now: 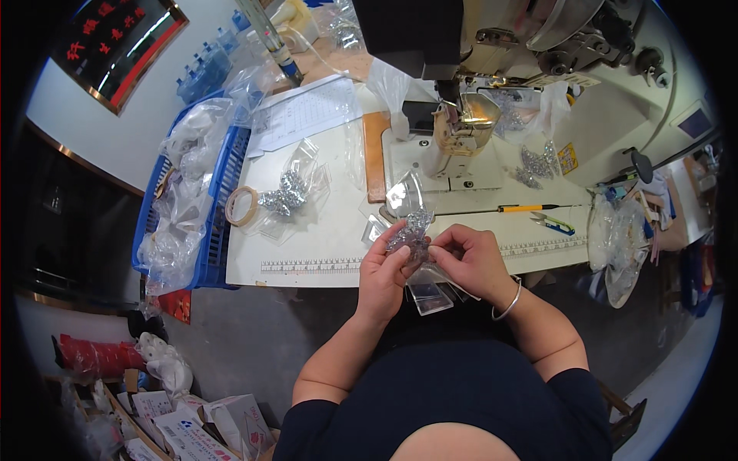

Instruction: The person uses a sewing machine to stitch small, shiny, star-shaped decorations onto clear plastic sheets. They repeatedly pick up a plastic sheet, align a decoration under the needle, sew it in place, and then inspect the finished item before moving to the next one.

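Both hands meet over the front edge of a white sewing table. Between them is a bunched piece of clear plastic with a glittery silver part. My left hand is closed on it from the left, thumb on top. Thumb and forefinger of my right hand pinch its right side; what exactly they pinch is too small to make out. Clear plastic flaps hang below my hands, past the table edge. Another clear flap rises above them, toward the sewing machine.
A blue basket of clear plastic stands at the left, beside a tape roll and a glittery silver pile. Green-handled snips and a yellow-black pen-like tool lie right. Cartons fill the lower left.
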Action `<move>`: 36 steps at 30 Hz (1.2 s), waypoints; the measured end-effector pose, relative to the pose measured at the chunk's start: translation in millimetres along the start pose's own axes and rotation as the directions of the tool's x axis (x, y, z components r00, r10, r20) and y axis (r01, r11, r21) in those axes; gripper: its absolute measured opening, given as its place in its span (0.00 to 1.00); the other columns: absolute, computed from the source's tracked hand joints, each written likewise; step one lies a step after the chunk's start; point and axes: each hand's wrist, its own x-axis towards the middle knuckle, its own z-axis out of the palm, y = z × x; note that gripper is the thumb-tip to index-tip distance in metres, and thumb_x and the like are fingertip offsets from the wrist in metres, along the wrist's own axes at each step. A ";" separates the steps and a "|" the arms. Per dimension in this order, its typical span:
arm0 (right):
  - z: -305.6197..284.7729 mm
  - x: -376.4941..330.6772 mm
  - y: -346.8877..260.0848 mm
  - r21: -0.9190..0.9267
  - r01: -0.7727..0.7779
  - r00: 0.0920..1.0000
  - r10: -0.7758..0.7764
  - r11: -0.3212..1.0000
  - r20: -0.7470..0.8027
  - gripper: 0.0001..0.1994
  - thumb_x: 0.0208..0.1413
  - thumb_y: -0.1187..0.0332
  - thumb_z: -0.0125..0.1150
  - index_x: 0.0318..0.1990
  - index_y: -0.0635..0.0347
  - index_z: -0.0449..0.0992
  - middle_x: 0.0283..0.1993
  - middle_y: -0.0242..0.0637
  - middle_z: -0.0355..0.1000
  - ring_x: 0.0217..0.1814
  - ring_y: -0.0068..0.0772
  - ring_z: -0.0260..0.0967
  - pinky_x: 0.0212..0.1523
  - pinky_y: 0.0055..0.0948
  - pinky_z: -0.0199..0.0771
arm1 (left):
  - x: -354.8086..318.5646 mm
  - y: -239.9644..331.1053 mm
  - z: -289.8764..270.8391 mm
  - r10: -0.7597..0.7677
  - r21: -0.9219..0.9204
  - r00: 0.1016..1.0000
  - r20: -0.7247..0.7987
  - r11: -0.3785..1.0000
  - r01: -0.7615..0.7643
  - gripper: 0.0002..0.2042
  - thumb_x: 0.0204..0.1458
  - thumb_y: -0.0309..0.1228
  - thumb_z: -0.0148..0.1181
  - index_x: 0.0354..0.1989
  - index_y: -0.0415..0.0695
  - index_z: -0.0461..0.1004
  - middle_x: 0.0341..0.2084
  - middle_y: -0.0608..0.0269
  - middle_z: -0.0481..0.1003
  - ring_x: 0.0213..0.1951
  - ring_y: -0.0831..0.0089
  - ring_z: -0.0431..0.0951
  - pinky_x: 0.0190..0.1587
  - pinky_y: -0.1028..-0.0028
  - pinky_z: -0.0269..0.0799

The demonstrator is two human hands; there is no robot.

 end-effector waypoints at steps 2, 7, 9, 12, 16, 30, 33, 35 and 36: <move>1.0 0.3 2.4 0.026 0.000 1.000 0.000 1.000 -0.003 0.07 0.47 0.71 0.60 0.29 0.67 0.74 0.22 0.36 0.74 0.21 0.18 0.69 0.25 0.19 0.69 | -0.4 1.3 1.4 -0.009 0.003 1.000 -0.004 1.000 0.009 0.19 0.55 0.20 0.43 0.57 0.36 0.57 0.45 0.49 0.70 0.48 0.64 0.73 0.51 0.68 0.71; 0.6 1.6 3.9 0.018 -0.006 1.000 0.006 1.000 0.001 0.07 0.48 0.71 0.60 0.30 0.67 0.74 0.22 0.36 0.74 0.21 0.18 0.69 0.25 0.19 0.69 | -0.7 0.0 1.8 0.007 0.036 1.000 -0.013 0.999 -0.006 0.19 0.54 0.19 0.44 0.57 0.36 0.57 0.45 0.49 0.70 0.48 0.64 0.72 0.51 0.68 0.70; 1.0 1.5 4.5 0.023 -0.009 1.000 0.009 1.000 -0.002 0.07 0.48 0.71 0.60 0.30 0.67 0.74 0.22 0.36 0.74 0.21 0.18 0.69 0.25 0.19 0.69 | -1.4 0.0 2.9 0.013 0.046 1.000 -0.018 0.999 -0.012 0.20 0.54 0.19 0.45 0.56 0.36 0.57 0.45 0.49 0.70 0.48 0.64 0.72 0.51 0.68 0.70; 1.0 1.4 3.5 0.014 -0.005 1.000 0.005 1.000 -0.006 0.07 0.48 0.71 0.60 0.30 0.67 0.74 0.22 0.36 0.74 0.21 0.19 0.70 0.25 0.19 0.69 | -1.1 -1.0 4.2 0.038 0.083 0.999 -0.031 0.996 -0.035 0.20 0.53 0.18 0.48 0.56 0.35 0.58 0.44 0.49 0.70 0.48 0.65 0.73 0.51 0.69 0.70; 0.6 0.3 -1.3 -0.010 -0.006 1.000 0.006 1.000 0.005 0.07 0.47 0.71 0.61 0.29 0.67 0.74 0.22 0.36 0.74 0.22 0.19 0.70 0.26 0.19 0.70 | 1.9 -5.7 2.7 0.079 0.180 0.995 -0.062 0.981 -0.067 0.21 0.51 0.18 0.52 0.54 0.35 0.59 0.42 0.49 0.72 0.45 0.65 0.74 0.49 0.70 0.72; -7.8 24.6 18.2 0.445 -0.200 0.961 0.085 0.873 0.265 0.07 0.47 0.72 0.64 0.32 0.62 0.73 0.30 0.29 0.71 0.31 0.16 0.67 0.34 0.18 0.68 | -0.4 -2.1 -1.3 0.085 0.303 0.996 -0.032 0.950 -0.071 0.18 0.48 0.18 0.56 0.49 0.34 0.65 0.36 0.57 0.74 0.37 0.76 0.75 0.41 0.78 0.72; -7.2 22.4 10.0 0.448 -0.204 0.963 0.094 0.871 0.254 0.06 0.48 0.74 0.63 0.33 0.62 0.72 0.31 0.30 0.72 0.32 0.17 0.68 0.37 0.19 0.69 | -0.5 -0.4 -3.2 0.044 0.237 0.999 -0.014 0.971 -0.040 0.18 0.47 0.18 0.56 0.49 0.34 0.65 0.36 0.57 0.74 0.37 0.76 0.75 0.41 0.79 0.72; -6.7 22.5 6.2 0.458 -0.189 0.969 0.090 0.869 0.229 0.07 0.46 0.73 0.64 0.32 0.63 0.72 0.29 0.30 0.72 0.30 0.17 0.68 0.35 0.19 0.68 | -1.8 3.7 3.7 0.062 0.257 0.998 -0.014 0.965 -0.056 0.18 0.47 0.17 0.55 0.48 0.34 0.65 0.34 0.58 0.74 0.34 0.76 0.75 0.39 0.78 0.72; -7.0 23.5 5.1 0.455 -0.176 0.972 0.082 0.873 0.218 0.08 0.45 0.72 0.66 0.31 0.63 0.72 0.28 0.30 0.71 0.29 0.17 0.67 0.33 0.19 0.68 | -1.7 5.7 6.7 0.071 0.266 0.997 -0.012 0.962 -0.065 0.17 0.47 0.17 0.55 0.48 0.34 0.65 0.33 0.58 0.74 0.33 0.76 0.75 0.38 0.78 0.72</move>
